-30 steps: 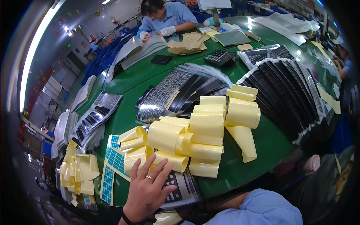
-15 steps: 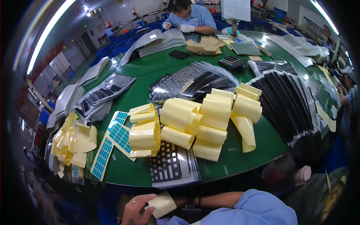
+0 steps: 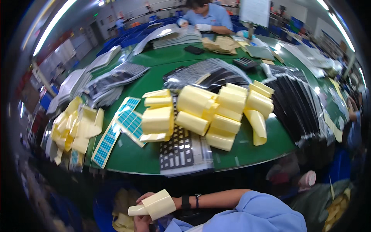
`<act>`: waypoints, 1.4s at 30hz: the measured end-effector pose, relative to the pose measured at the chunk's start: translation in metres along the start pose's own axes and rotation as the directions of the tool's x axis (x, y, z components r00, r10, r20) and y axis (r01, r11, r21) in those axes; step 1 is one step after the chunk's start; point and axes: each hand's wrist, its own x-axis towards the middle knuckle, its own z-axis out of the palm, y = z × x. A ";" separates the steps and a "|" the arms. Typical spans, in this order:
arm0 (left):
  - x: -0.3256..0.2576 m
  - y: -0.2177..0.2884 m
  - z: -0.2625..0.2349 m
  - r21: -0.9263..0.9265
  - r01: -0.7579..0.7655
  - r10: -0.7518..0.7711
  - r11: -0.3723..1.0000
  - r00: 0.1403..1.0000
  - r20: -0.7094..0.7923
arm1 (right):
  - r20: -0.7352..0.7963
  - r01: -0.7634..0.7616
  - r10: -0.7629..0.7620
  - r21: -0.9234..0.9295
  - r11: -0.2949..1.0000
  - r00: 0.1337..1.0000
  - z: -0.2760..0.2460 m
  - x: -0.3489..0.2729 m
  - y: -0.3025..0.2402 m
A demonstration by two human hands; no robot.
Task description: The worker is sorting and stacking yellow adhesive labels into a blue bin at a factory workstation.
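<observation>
Low in front of me, beyond the table's near edge, a curled yellow paper sheet [image 3: 159,205] lies across my right hand [image 3: 144,197], with a narrower yellow strip jutting out at its left. The right hand's fingers curl around the paper, partly hidden by it. Just below is my left hand [image 3: 142,224], close to the strip; its fingers are mostly hidden under the paper. On the table, large curled yellow sheets [image 3: 195,101] stand in a row over a black sheet with rectangular cut-outs [image 3: 176,154]. Two sheets of teal labels [image 3: 109,143] lie to their left.
A green table [image 3: 266,144] carries fanned black sheets [image 3: 299,108], bagged sheets [image 3: 206,73], a calculator [image 3: 246,63] and a crumpled yellow paper pile [image 3: 73,125]. Below my hands, a blue bin [image 3: 102,212] holds yellow paper scraps. A gloved co-worker [image 3: 208,19] sits across.
My view has shifted, so the table appears higher and farther right. The yellow paper has turned and risen over my right hand, its strip now showing. My left hand has dropped below it.
</observation>
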 end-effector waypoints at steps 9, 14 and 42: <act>0.015 -0.006 -0.009 0.396 0.044 -0.089 0.917 0.991 0.096 | 0.341 -0.491 0.410 0.201 0.847 0.846 -0.028 0.023 -0.049; -0.010 -0.047 -0.010 0.277 -0.027 0.009 0.960 0.998 0.066 | -0.091 -0.545 0.747 0.626 0.557 0.659 -0.025 0.033 -0.018; 0.002 -0.163 -0.159 0.270 -0.005 0.245 0.963 0.434 -0.867 | 0.081 -0.673 0.692 -0.175 0.718 0.717 0.020 0.062 -0.014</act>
